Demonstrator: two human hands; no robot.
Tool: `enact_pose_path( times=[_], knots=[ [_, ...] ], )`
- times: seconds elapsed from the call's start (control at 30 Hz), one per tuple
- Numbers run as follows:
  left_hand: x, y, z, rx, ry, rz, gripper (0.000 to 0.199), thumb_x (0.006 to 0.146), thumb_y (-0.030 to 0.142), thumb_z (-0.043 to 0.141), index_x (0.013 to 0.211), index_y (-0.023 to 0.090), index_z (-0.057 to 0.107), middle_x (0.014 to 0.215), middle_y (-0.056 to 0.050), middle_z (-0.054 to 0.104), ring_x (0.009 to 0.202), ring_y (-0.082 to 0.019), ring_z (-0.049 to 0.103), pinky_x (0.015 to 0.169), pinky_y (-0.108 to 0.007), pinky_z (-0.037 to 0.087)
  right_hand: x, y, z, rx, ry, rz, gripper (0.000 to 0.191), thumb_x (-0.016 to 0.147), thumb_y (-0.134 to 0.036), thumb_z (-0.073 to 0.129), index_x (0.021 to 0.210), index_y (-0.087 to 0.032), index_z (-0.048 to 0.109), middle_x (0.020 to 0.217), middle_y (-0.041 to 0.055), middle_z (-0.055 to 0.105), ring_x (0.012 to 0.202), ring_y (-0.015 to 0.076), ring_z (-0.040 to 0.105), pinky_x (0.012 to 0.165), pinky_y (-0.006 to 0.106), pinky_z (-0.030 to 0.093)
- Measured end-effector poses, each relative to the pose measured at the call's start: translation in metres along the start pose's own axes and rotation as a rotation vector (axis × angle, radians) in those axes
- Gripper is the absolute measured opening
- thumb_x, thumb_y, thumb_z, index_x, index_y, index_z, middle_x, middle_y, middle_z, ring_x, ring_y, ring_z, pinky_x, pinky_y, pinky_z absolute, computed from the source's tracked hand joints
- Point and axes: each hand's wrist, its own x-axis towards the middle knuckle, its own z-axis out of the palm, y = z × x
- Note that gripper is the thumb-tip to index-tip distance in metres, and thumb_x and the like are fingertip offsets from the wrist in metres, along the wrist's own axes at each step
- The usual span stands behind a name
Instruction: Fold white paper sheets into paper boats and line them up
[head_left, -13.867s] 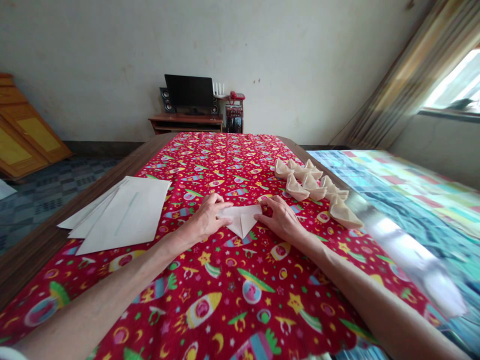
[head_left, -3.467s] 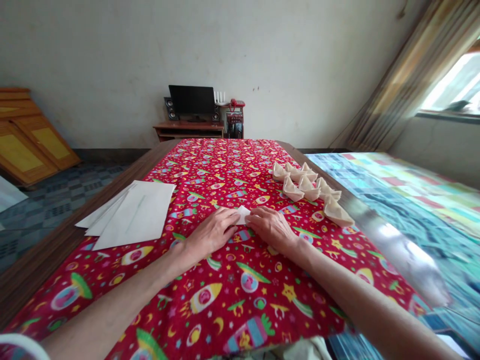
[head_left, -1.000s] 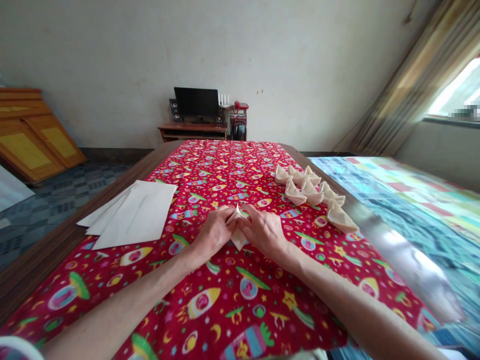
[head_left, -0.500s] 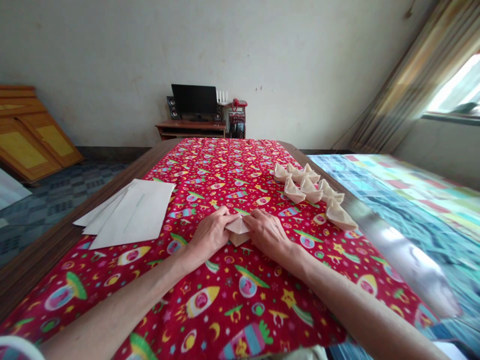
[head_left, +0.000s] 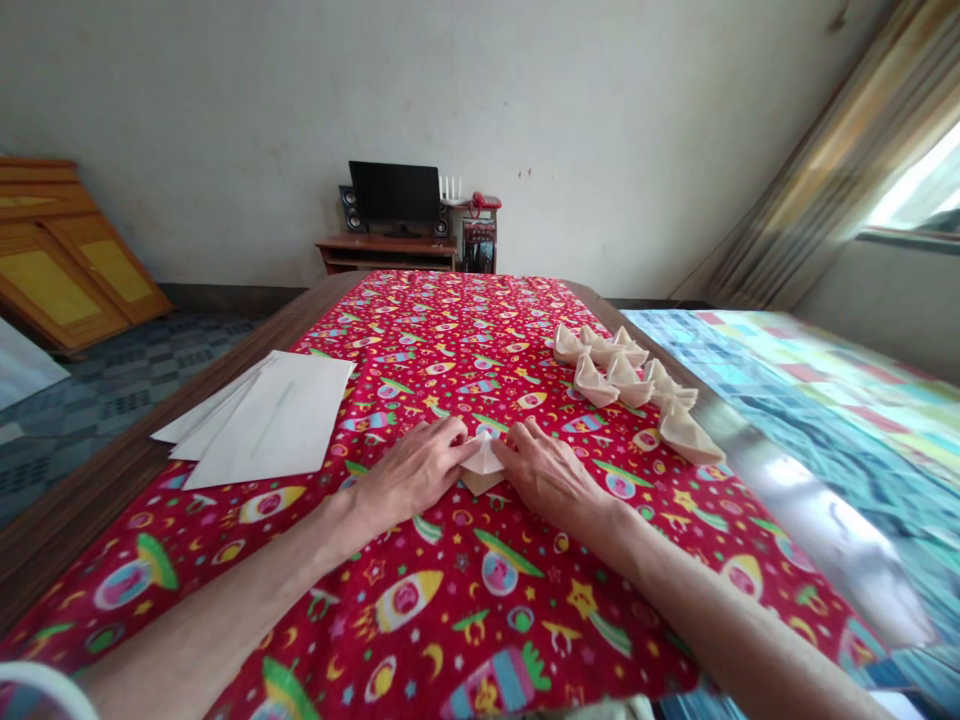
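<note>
A small piece of folded paper [head_left: 482, 466] lies on the red patterned cloth between my two hands, its upper layer white and its lower point tan. My left hand [head_left: 429, 458] pinches its left side with thumb and bent fingers. On the opposite side, my right hand [head_left: 546, 462] is closed on the right corner. Some of the paper is hidden under the fingertips. Several folded paper boats [head_left: 628, 378] stand grouped to the right, beyond my right hand. Off to the left is a fanned stack of white paper sheets [head_left: 274, 420].
The red cloth [head_left: 480, 620] covers most of a brown table [head_left: 97, 478]. Beyond its right edge is a bed with a patterned cover [head_left: 795, 400]. A monitor [head_left: 395, 197] stands on a desk at the wall. Part of a white ring-shaped object [head_left: 49, 678] shows at bottom left.
Both hands keep hold of the folded paper. Its upper flap now stands more raised in the middle, with the fingers shifted slightly. The whole view has moved a little.
</note>
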Motion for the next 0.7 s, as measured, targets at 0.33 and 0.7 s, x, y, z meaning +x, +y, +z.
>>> enact_pose_path(
  times=[0.33,0.7],
  knots=[
    [-0.012,0.002,-0.005,-0.049,0.135,0.134,0.022,0.092,0.017,0.045,0.105,0.021,0.062,0.091,-0.003,0.061,0.088,-0.016,0.056,0.079,-0.030,0.044,0.001,0.000,-0.001,0.013,-0.011,-0.003,0.022,0.092,-0.016,0.040,0.103,-0.017,0.058,0.095,0.0104,0.056,0.083,0.0207,0.052,0.057,0.028,0.041],
    [-0.012,0.002,-0.003,-0.063,0.078,0.148,0.024,0.094,0.020,0.042,0.105,0.026,0.063,0.087,-0.001,0.058,0.084,-0.014,0.054,0.076,-0.025,0.044,-0.021,0.002,0.004,0.009,0.228,-0.177,0.022,0.094,-0.019,0.039,0.103,-0.016,0.059,0.099,0.0088,0.059,0.084,0.0188,0.050,0.070,0.031,0.039]
  ],
)
